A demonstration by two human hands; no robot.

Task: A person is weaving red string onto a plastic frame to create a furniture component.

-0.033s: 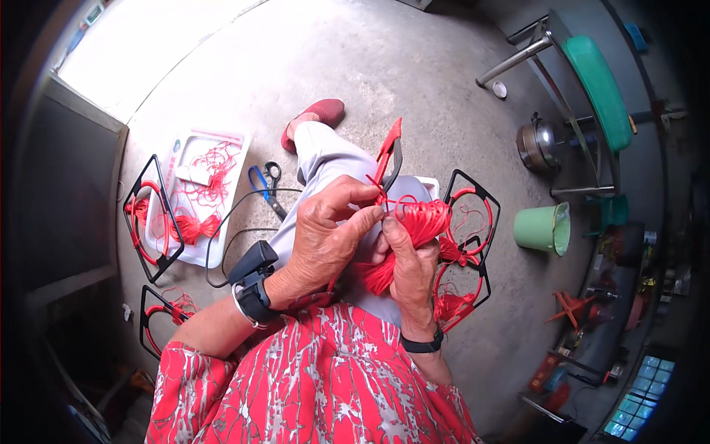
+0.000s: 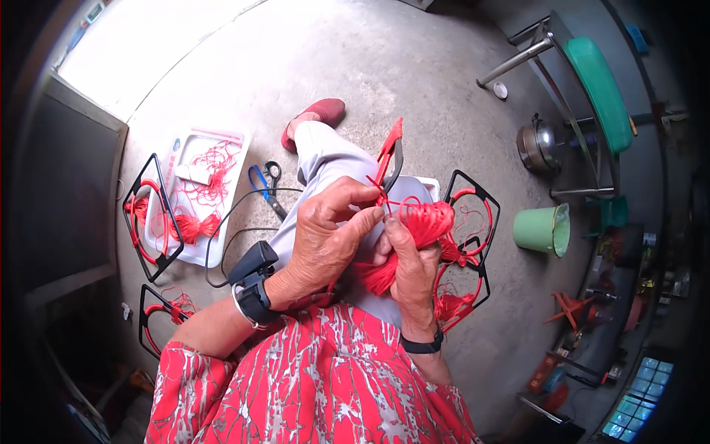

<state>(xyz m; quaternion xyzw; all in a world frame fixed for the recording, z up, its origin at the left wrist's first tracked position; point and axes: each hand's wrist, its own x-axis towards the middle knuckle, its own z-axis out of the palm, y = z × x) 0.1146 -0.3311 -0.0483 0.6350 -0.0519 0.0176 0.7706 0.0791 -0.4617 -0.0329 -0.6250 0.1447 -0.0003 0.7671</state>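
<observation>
Over my lap, my left hand (image 2: 333, 229) pinches a thin red cord between thumb and forefinger, beside a black frame partly wrapped in red (image 2: 393, 144). Just right of it, my right hand (image 2: 411, 270) is closed round a thick bundle of red cord (image 2: 429, 222). The bundle's looped end stands out above my right thumb, and loose strands hang below between the hands. One strand runs from the bundle to the spot at my left fingertips. My fingers hide part of the place where cord and frame meet.
On the floor at left lies a white tray (image 2: 234, 159) with tangled red cord. Scissors (image 2: 271, 191) with blue and black handles lie next to it. Black frames with red rings (image 2: 153, 222) stand on both sides. Further right are a green bin (image 2: 538, 228), a metal pot (image 2: 538, 144) and a metal-legged stand (image 2: 518, 59).
The looped end of the red cord bundle has shifted slightly and looks more bunched above my right thumb. Both hands stay almost in the same place.
</observation>
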